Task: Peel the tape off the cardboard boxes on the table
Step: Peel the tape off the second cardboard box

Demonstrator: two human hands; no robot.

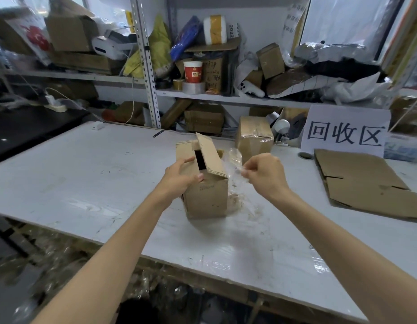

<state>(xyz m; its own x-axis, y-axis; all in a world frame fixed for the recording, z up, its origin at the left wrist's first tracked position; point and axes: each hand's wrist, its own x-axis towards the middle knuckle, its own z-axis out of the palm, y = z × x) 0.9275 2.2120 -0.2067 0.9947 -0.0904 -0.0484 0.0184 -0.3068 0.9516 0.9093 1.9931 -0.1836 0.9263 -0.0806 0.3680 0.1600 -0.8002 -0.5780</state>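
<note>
A small brown cardboard box (208,199) stands on the white table (85,183), its top flaps partly raised and a dark gap showing. My left hand (179,176) grips the box's upper left side, thumb over the front edge. My right hand (264,174) pinches a strip of clear tape (234,167) that runs from the box's right side up to my fingertips. More crumpled clear tape (244,206) lies on the table at the box's right foot. A second taped box (254,136) stands behind, near the table's far edge.
A flattened cardboard sheet (366,185) lies at the right below a white paper sign (345,132). Metal shelves (151,73) crammed with boxes, bags, a red cup and tape rolls stand behind the table. Discarded tape litters the floor in front.
</note>
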